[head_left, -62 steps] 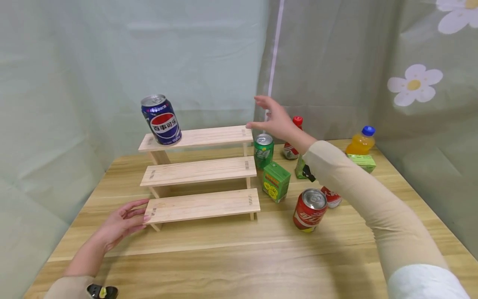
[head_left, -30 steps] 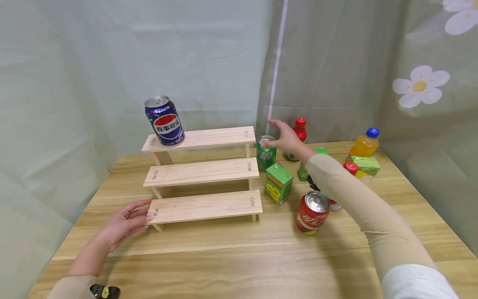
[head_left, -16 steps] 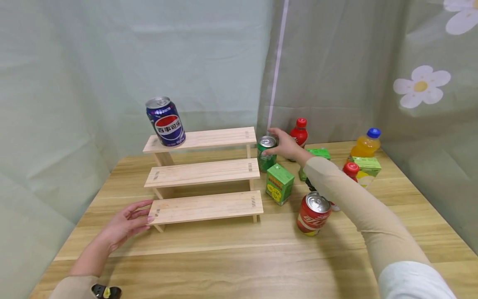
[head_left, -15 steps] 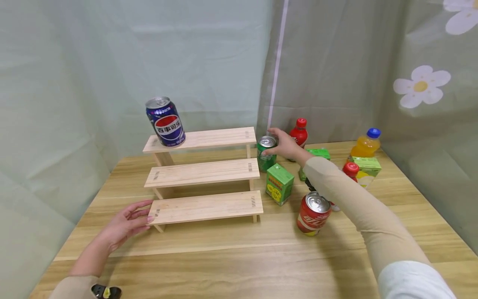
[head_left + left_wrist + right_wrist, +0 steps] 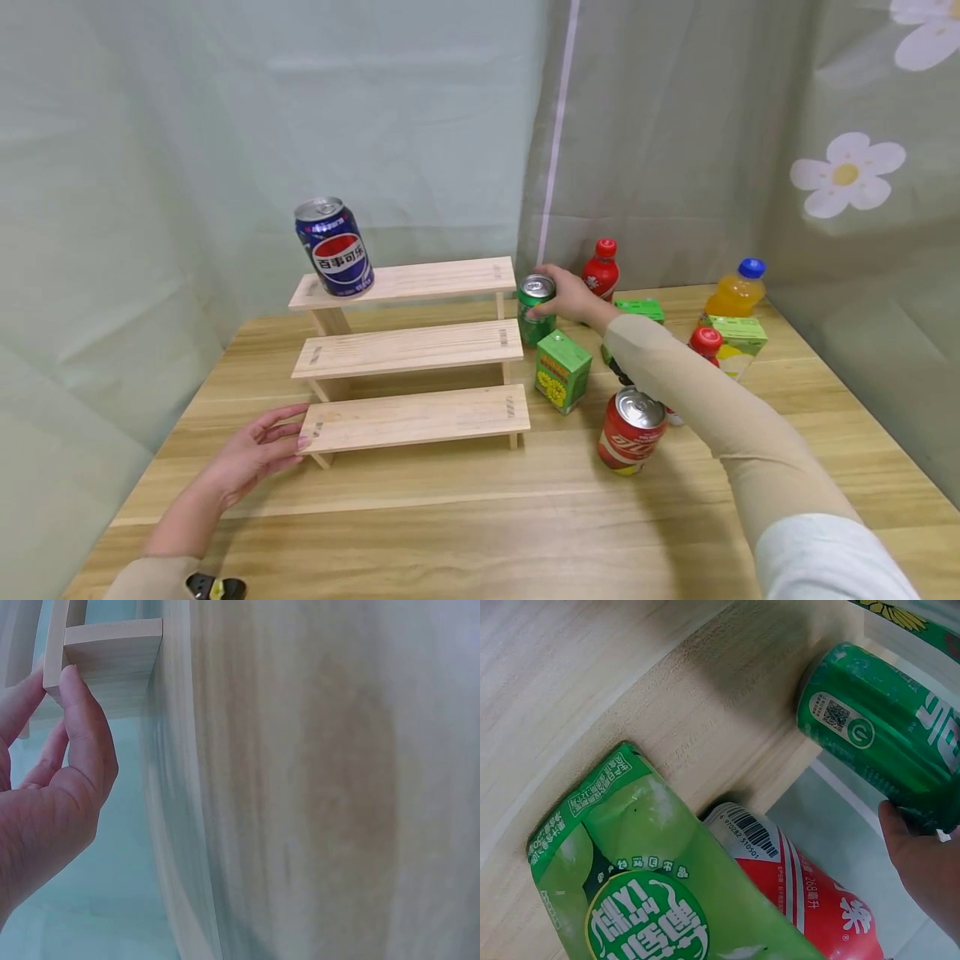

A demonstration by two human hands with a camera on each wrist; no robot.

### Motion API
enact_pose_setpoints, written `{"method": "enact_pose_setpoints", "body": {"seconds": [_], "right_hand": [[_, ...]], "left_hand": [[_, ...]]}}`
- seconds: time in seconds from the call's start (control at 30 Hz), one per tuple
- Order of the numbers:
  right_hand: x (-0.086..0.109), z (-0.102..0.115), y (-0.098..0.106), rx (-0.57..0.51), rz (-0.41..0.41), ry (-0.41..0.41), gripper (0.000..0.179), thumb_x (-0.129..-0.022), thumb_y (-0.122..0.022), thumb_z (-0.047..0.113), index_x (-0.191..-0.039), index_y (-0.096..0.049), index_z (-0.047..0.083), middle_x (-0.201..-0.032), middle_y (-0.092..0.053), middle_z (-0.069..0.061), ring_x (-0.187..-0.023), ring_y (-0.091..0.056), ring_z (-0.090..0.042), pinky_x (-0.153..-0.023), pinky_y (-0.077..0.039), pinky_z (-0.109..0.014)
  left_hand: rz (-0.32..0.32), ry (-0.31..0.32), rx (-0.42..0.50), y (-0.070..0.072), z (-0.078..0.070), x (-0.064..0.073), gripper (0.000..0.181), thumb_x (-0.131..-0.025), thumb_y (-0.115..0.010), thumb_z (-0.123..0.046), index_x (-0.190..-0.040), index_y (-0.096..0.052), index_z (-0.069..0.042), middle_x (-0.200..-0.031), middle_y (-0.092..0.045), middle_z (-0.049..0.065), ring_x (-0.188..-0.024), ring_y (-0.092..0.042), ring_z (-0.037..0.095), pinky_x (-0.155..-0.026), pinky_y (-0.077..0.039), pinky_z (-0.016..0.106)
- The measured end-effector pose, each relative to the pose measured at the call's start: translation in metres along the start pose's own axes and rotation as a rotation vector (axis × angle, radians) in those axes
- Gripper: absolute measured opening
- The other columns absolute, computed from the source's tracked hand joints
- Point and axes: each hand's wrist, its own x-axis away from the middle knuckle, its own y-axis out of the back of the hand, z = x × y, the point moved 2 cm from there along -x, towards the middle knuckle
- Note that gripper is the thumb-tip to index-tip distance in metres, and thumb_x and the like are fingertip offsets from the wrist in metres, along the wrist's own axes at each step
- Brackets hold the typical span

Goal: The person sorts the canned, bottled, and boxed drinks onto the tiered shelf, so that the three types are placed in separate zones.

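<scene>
A three-tier wooden shelf [image 5: 412, 417] stands on the table. My left hand [image 5: 251, 457] pinches the left end of its lowest board, thumb on one face and fingers on the other in the left wrist view. To the right of the shelf, my right hand [image 5: 573, 298] holds an upright green soda can [image 5: 531, 332] near its top, thumb in front and fingers behind. The can's lower side, with a QR code, shows in the right wrist view. A blue Pepsi can [image 5: 339, 254] stands on the top board's left end.
Near the right hand are a green drink carton [image 5: 562, 373], a red-capped bottle [image 5: 601, 271] and another green carton [image 5: 640, 310]. A red can [image 5: 632, 432] stands in front. Farther right are an orange drink bottle [image 5: 737, 292], a light-green carton [image 5: 738, 333] and another red-capped bottle [image 5: 706, 342].
My right hand has come down from above the shelf's right end to the green can and closed round its top. The left hand stays at the lowest board. The view has shifted slightly.
</scene>
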Motion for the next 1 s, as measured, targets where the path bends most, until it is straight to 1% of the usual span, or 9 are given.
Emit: {"method": "enact_pose_setpoints", "body": {"seconds": [0.17, 0.33, 0.43, 0.5, 0.6, 0.7, 0.9, 0.97, 1.0], "right_hand": [[-0.0012, -0.0008, 0.0004, 0.013, 0.005, -0.006, 0.086, -0.077, -0.080, 0.017, -0.144, -0.030, -0.004, -0.143, -0.040, -0.022, -0.130, -0.041, -0.034, -0.111, -0.035, -0.045], [-0.0004, -0.0008, 0.0009, 0.003, 0.014, -0.024, 0.085, -0.077, -0.080, 0.018, -0.143, -0.031, -0.004, -0.141, -0.042, -0.022, -0.128, -0.043, -0.035, -0.109, -0.037, -0.045], [0.0000, -0.0004, 0.0011, -0.009, 0.021, -0.030, 0.083, -0.077, -0.080, 0.017, -0.141, -0.032, -0.004, -0.140, -0.043, -0.022, -0.128, -0.044, -0.035, -0.109, -0.037, -0.046], [-0.0001, 0.0002, 0.0015, -0.013, 0.020, -0.025, 0.082, -0.076, -0.080, 0.016, -0.140, -0.033, -0.004, -0.138, -0.045, -0.022, -0.127, -0.044, -0.035, -0.108, -0.038, -0.045], [0.0005, 0.0013, 0.0014, -0.010, 0.014, -0.014, 0.080, -0.075, -0.081, 0.016, -0.138, -0.036, -0.004, -0.135, -0.047, -0.022, -0.124, -0.046, -0.034, -0.107, -0.040, -0.045], [0.0012, 0.0016, 0.0016, 0.017, -0.004, -0.008, 0.079, -0.074, -0.082, 0.017, -0.136, -0.038, -0.005, -0.132, -0.050, -0.022, -0.121, -0.049, -0.034, -0.104, -0.042, -0.045], [0.0019, 0.0023, 0.0014, 0.063, -0.043, 0.013, 0.077, -0.071, -0.083, 0.019, -0.132, -0.043, -0.006, -0.127, -0.054, -0.022, -0.115, -0.053, -0.034, -0.100, -0.045, -0.044], [0.0022, 0.0037, 0.0016, 0.064, -0.055, 0.023, 0.075, -0.071, -0.083, 0.019, -0.130, -0.044, -0.006, -0.125, -0.055, -0.022, -0.114, -0.054, -0.034, -0.099, -0.046, -0.044], [0.0025, 0.0049, 0.0021, 0.063, -0.064, 0.026, 0.075, -0.071, -0.083, 0.020, -0.130, -0.045, -0.006, -0.125, -0.056, -0.021, -0.113, -0.054, -0.033, -0.098, -0.047, -0.044]], "left_hand": [[-0.010, 0.010, -0.025, -0.0009, -0.0012, 0.0007, 0.058, -0.092, -0.063, -0.011, -0.142, -0.035, -0.008, -0.124, -0.050, 0.006, -0.096, -0.061, 0.004, -0.082, -0.057, 0.026], [-0.015, 0.013, -0.059, -0.0020, -0.0016, 0.0006, 0.063, -0.092, -0.062, -0.013, -0.144, -0.029, -0.002, -0.132, -0.044, 0.019, -0.097, -0.060, 0.003, -0.083, -0.056, 0.026], [-0.010, 0.007, -0.057, -0.0023, -0.0012, 0.0004, 0.064, -0.093, -0.062, -0.012, -0.145, -0.027, -0.001, -0.134, -0.041, 0.023, -0.097, -0.060, 0.003, -0.083, -0.056, 0.026], [-0.004, 0.004, -0.055, -0.0018, -0.0008, 0.0002, 0.064, -0.093, -0.061, -0.012, -0.145, -0.027, -0.001, -0.134, -0.042, 0.022, -0.096, -0.060, 0.004, -0.083, -0.056, 0.026], [-0.011, 0.012, -0.048, -0.0011, -0.0008, 0.0013, 0.063, -0.092, -0.062, -0.012, -0.145, -0.028, -0.002, -0.130, -0.046, 0.016, -0.096, -0.061, 0.004, -0.082, -0.057, 0.026], [-0.009, 0.016, -0.049, -0.0008, -0.0017, 0.0022, 0.063, -0.092, -0.063, -0.012, -0.145, -0.029, -0.003, -0.128, -0.048, 0.012, -0.096, -0.061, 0.004, -0.083, -0.056, 0.026], [-0.018, 0.023, -0.060, -0.0020, -0.0040, 0.0021, 0.066, -0.091, -0.064, -0.015, -0.145, -0.027, -0.002, -0.132, -0.044, 0.017, -0.096, -0.061, 0.004, -0.084, -0.056, 0.026], [-0.016, 0.015, -0.046, -0.0016, -0.0046, 0.0023, 0.065, -0.091, -0.064, -0.013, -0.144, -0.029, -0.003, -0.129, -0.047, 0.015, -0.096, -0.061, 0.004, -0.083, -0.056, 0.026], [-0.012, 0.011, -0.032, -0.0011, -0.0048, 0.0026, 0.062, -0.091, -0.064, -0.012, -0.144, -0.032, -0.004, -0.126, -0.049, 0.011, -0.096, -0.061, 0.004, -0.082, -0.057, 0.026]]}}
